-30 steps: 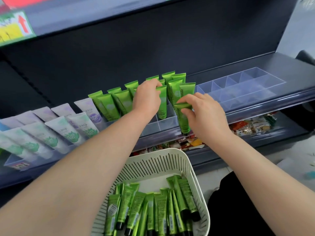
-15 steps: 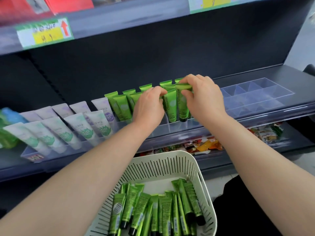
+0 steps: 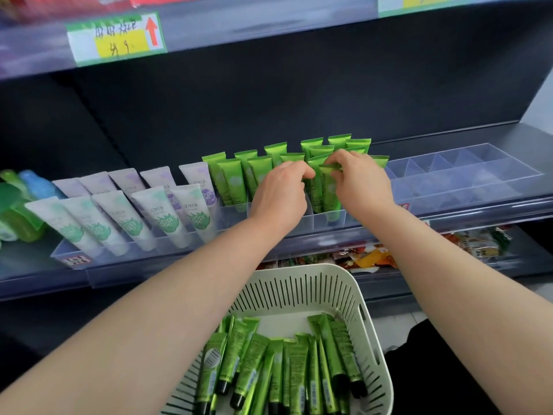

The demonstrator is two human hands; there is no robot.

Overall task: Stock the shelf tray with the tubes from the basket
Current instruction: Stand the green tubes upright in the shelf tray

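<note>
The right hand (image 3: 362,184) pinches the crimped top of 1 green tube (image 3: 326,190), which stands upright in a front compartment of the shelf tray (image 3: 321,224). The left hand (image 3: 279,193) lies against the tube tops just beside it, fingers curled. Whether it grips any cannot be told. Other green tubes (image 3: 236,181) stand in the tray's left compartments. Below the tray, the white basket (image 3: 299,271) holds loose tubes (image 3: 287,369) lying flat. Left of the tray stand pale tubes (image 3: 158,214), and right of it is a clear divider box (image 3: 466,175).
</note>
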